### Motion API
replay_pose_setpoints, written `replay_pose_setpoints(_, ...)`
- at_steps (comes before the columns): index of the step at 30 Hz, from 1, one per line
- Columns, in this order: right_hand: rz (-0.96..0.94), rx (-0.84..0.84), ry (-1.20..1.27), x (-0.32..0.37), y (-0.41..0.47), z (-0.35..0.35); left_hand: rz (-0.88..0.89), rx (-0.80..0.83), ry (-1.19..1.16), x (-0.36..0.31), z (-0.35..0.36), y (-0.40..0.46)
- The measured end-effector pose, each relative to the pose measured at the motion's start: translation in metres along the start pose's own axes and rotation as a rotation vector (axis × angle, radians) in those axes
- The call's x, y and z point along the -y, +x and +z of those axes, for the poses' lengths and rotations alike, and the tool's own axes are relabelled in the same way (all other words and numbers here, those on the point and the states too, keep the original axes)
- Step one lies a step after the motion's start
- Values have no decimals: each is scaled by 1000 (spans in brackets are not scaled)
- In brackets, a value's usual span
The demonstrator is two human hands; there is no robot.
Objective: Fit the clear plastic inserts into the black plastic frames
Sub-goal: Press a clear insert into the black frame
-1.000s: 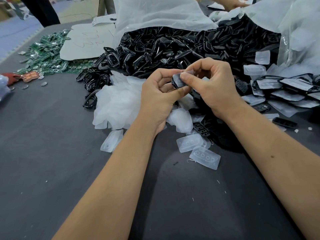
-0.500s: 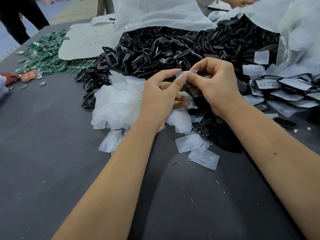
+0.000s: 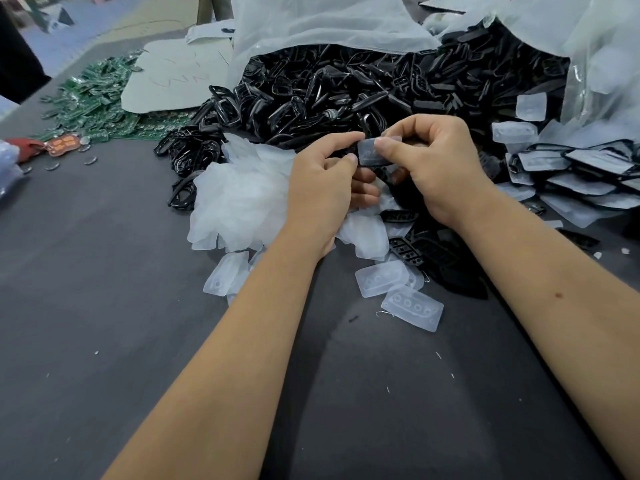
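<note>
Clear insert (image 3: 372,154) held above the dark worktop (image 3: 104,323), left hand (image 3: 323,183) and right hand (image 3: 438,164) each in a narrow pinching grip on it, heap of black frames (image 3: 346,95) behind, loose inserts (image 3: 412,306) below.

The scene is lit evenly by soft, diffuse light from above, and no harsh glare is seen. A broad, soft-edged shadow is cast on the dark counter (image 3: 104,271) between and below the forearms. Small highlights are picked up on the glossy black frames (image 3: 329,95) in the heap. Straight lines are bowed toward the edges by the wide-angle lens, and the forearms are stretched at the bottom. The centre is rendered fairly sharp, while the far upper left corner is softened and slightly blurred.
</note>
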State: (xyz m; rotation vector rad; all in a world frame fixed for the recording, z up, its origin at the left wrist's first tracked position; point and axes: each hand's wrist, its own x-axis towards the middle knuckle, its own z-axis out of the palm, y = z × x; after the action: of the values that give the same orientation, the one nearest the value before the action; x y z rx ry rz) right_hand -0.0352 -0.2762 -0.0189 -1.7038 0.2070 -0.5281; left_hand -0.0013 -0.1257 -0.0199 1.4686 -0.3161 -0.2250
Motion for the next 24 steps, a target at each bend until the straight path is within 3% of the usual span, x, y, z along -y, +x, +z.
replay_pose_setpoints(24, -87, -22, 14, 0, -3, 0, 89, -8, 104, 1, 1, -1)
